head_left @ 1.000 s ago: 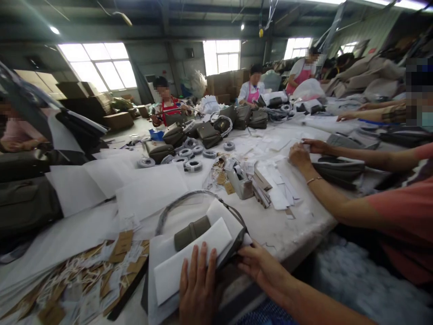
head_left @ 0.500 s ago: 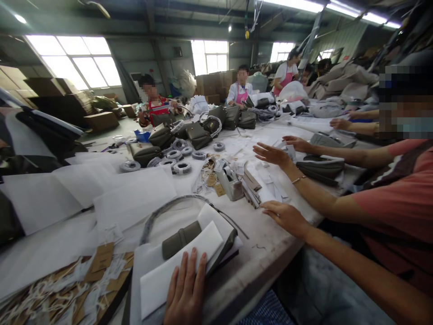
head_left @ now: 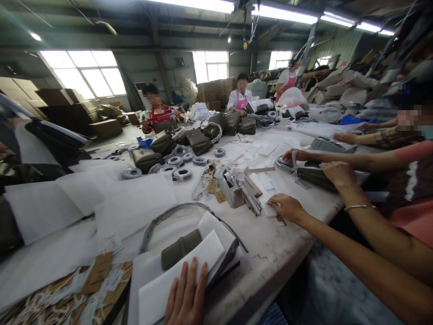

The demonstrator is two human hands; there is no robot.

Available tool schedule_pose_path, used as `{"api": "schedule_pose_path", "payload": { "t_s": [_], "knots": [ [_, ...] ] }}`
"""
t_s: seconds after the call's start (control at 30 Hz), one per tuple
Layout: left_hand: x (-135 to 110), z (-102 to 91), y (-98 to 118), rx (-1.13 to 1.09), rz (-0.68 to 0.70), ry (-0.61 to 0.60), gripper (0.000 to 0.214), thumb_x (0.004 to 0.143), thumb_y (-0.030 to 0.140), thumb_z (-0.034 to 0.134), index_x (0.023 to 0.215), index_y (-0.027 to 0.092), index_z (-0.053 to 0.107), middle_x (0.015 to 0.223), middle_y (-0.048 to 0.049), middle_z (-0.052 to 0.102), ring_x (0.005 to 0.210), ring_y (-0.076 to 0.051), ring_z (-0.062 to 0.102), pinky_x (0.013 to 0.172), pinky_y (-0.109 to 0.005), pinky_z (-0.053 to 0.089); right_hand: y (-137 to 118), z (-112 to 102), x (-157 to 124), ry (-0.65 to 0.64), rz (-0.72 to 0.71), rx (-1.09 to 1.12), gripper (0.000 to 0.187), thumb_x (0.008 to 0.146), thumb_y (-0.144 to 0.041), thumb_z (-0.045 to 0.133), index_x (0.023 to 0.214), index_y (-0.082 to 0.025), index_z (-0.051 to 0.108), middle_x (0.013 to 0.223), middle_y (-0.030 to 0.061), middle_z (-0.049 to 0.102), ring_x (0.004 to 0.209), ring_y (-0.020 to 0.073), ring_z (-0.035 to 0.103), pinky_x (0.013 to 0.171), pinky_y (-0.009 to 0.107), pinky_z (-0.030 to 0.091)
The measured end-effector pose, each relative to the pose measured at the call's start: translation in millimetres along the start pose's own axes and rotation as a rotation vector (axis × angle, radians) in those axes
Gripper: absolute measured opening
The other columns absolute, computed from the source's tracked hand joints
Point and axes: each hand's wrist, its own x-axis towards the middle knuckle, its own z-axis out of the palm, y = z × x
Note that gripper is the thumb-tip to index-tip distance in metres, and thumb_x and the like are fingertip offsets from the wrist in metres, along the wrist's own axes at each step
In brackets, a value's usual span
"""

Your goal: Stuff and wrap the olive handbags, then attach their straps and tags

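Observation:
My left hand (head_left: 186,293) lies flat, fingers extended, on a folded white sheet (head_left: 181,275) across an olive handbag. The bag's flap (head_left: 181,248) shows behind that sheet, and its wrapped handle (head_left: 158,220) arches over the table. At the end of my outstretched arm, my right hand (head_left: 287,207) is closed at the fingertips on the edge of a white slip (head_left: 269,208). A brown strip (head_left: 280,220) shows just below those fingertips. Left of the right hand stands a grey tape dispenser (head_left: 232,192), beside brown cardboard strips (head_left: 251,192).
Brown tags with strings (head_left: 98,273) lie at the near left, below large white sheets (head_left: 135,205). Wrapped coiled straps (head_left: 182,174) and olive bags (head_left: 199,141) cover the table's middle. At right, a co-worker's hands (head_left: 340,175) work at another olive bag (head_left: 318,177).
My right hand has closed its fingertips on the white slip. My left hand stays on the sheet. The co-worker's hands have drawn back to the bag at right, and the view has tilted upward slightly.

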Motion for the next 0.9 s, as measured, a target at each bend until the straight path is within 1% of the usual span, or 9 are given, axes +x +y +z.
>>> {"api": "schedule_pose_path", "payload": {
  "t_s": [0.17,0.33,0.47,0.53,0.6,0.67,0.73,0.83,0.9],
  "knots": [
    [0,-0.5,-1,0.001,0.013,-0.007,0.06,0.096,0.008,0.044,0.152,0.024,0.034,0.145,-0.0055,0.053,0.14,-0.02,0.041,0.125,-0.035,0.015,-11,-5,-23,0.049,0.014,0.022,0.027,0.091,-0.039,0.053,0.089,-0.026,0.077,0.103,0.0059,0.076,0.102,0.0282,0.064,0.097,0.042,0.045],
    [2,-4.6,1,-0.029,-0.01,-0.009,0.062,0.096,0.006,0.041,0.153,0.026,0.031,0.147,-0.005,0.052,0.14,-0.02,0.041,0.125,-0.036,0.016,-40,5,-74,0.058,0.067,0.185,0.019,0.086,-0.041,0.062,0.085,-0.028,0.076,0.1,0.0034,0.076,0.1,0.0287,0.066,0.097,0.042,0.046],
    [3,-7.5,1,-0.049,-0.014,-0.023,0.06,0.096,0.007,0.042,0.153,0.024,0.033,0.15,-0.0062,0.048,0.142,-0.021,0.039,0.125,-0.036,0.016,-70,10,-118,-0.175,0.095,0.409,0.015,0.082,-0.037,0.068,0.08,-0.025,0.076,0.089,0.0032,0.076,0.089,0.0279,0.068,0.086,0.039,0.05],
    [3,-8.5,1,-0.047,-0.004,-0.035,0.059,0.097,0.008,0.043,0.153,0.024,0.033,0.151,-0.007,0.047,0.142,-0.022,0.039,0.125,-0.036,0.015,-80,7,-133,-0.309,0.068,0.478,0.014,0.083,-0.036,0.068,0.082,-0.024,0.077,0.086,0.0026,0.076,0.085,0.0266,0.068,0.08,0.036,0.051],
    [2,-9.8,1,-0.053,-0.011,-0.057,0.06,0.097,0.008,0.043,0.153,0.025,0.032,0.152,-0.0068,0.046,0.142,-0.023,0.04,0.125,-0.038,0.016,-82,4,-139,-0.364,0.066,0.498,0.02,0.086,-0.039,0.066,0.082,-0.023,0.078,0.083,0.0022,0.076,0.08,0.0256,0.068,0.076,0.034,0.051],
    [2,-11.5,2,-0.065,-0.032,-0.077,0.061,0.097,0.008,0.043,0.154,0.025,0.031,0.153,-0.0063,0.045,0.141,-0.024,0.04,0.124,-0.039,0.018,-78,1,-137,-0.296,0.103,0.46,0.03,0.089,-0.045,0.06,0.08,-0.022,0.077,0.078,0.0025,0.074,0.076,0.0252,0.067,0.072,0.034,0.05],
    [2,-12.7,3,-0.074,-0.039,-0.085,0.06,0.097,0.009,0.043,0.154,0.025,0.031,0.153,-0.0066,0.044,0.142,-0.024,0.039,0.124,-0.039,0.018,-68,1,-125,-0.082,0.185,0.384,0.032,0.089,-0.049,0.058,0.081,-0.023,0.075,0.078,0.0034,0.074,0.075,0.0252,0.066,0.073,0.035,0.049],
    [1,-12.6,2,-0.061,-0.016,-0.073,0.059,0.097,0.01,0.042,0.153,0.024,0.033,0.154,-0.0068,0.043,0.143,-0.024,0.039,0.124,-0.039,0.019,-51,6,-94,0.213,0.298,0.305,0.031,0.081,-0.049,0.064,0.099,-0.024,0.072,0.1,0.0064,0.073,0.082,0.0255,0.065,0.078,0.037,0.05],
    [0,-12.0,1,-0.053,-0.002,-0.068,0.057,0.097,0.011,0.042,0.153,0.024,0.034,0.154,-0.0067,0.044,0.142,-0.024,0.039,0.123,-0.04,0.021,-43,11,-68,0.274,0.345,0.303,0.042,0.075,-0.047,0.07,0.11,-0.024,0.068,0.107,0.0077,0.071,0.084,0.0255,0.065,0.08,0.038,0.049]
  ]
}}
